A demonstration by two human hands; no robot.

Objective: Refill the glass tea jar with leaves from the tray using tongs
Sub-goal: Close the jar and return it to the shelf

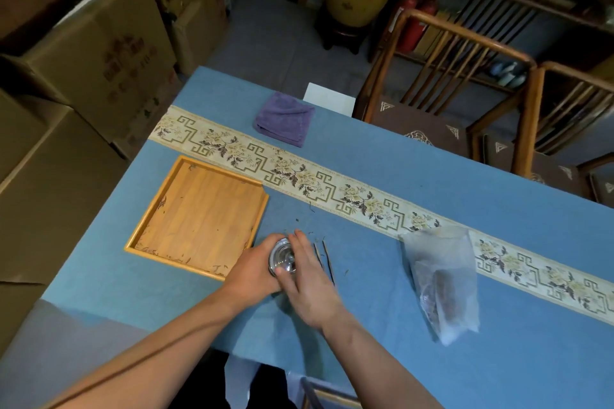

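The glass tea jar (pixel 281 256) stands on the blue cloth just right of the wooden tray (pixel 199 216), its glass lid with a knob on top. My left hand (pixel 252 271) wraps the jar's left side. My right hand (pixel 307 279) lies over the lid and the jar's right side, fingers curled on it. The tray holds only a few leaf crumbs along its edges. The thin wooden tongs (pixel 325 259) lie on the cloth right beside my right hand, untouched. Loose leaf bits are scattered on the cloth around the jar.
A clear plastic bag (pixel 442 279) with some tea lies to the right. A folded purple towel (pixel 285 118) sits at the far side, beyond the patterned runner (pixel 332 183). Wooden chairs (pixel 465 76) stand along the right edge; cardboard boxes (pixel 99 53) stack up on the left.
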